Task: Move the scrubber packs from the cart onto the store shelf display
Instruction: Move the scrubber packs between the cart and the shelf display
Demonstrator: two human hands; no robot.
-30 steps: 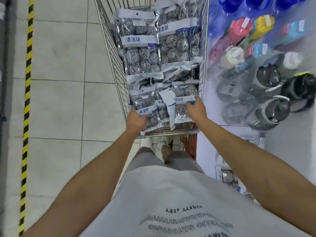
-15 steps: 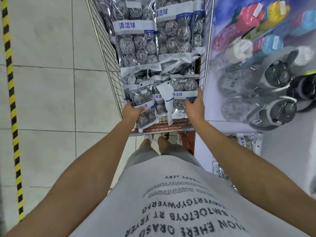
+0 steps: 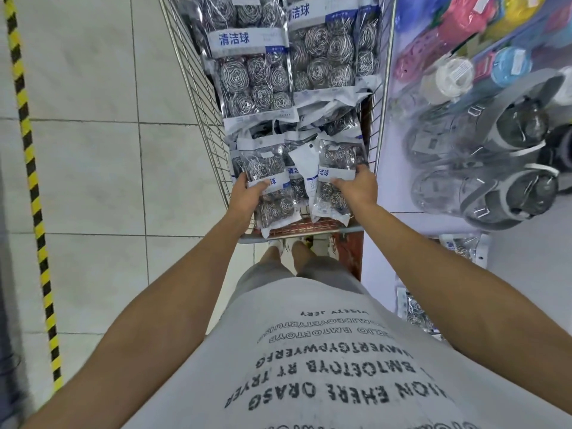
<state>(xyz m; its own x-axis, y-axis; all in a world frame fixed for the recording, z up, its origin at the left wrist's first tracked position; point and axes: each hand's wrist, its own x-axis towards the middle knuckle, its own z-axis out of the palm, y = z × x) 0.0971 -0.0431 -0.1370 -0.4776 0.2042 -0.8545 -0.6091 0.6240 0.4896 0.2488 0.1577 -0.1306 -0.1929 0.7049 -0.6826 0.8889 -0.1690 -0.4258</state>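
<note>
A wire shopping cart (image 3: 198, 97) in front of me is full of clear packs of steel-wool scrubbers with white and blue labels. Large packs (image 3: 253, 75) lie at the far end, smaller ones at the near end. My left hand (image 3: 246, 196) grips a small scrubber pack (image 3: 267, 178) at the cart's near left. My right hand (image 3: 356, 188) grips another small pack (image 3: 335, 181) at the near right. Both packs sit just above the pile. The store shelf (image 3: 523, 239) stands to the right of the cart, with scrubber packs (image 3: 464, 246) hanging low on it.
Clear water bottles with grey lids (image 3: 492, 187) and coloured bottles (image 3: 458, 23) hang on the shelf at the right. A yellow-black hazard stripe (image 3: 31, 168) runs along the tiled floor at the left. More scrubber packs (image 3: 414, 311) hang lower on the shelf.
Both hands have closed more fully round the two small packs and lifted them slightly off the pile. The view has shifted forward over the cart.
</note>
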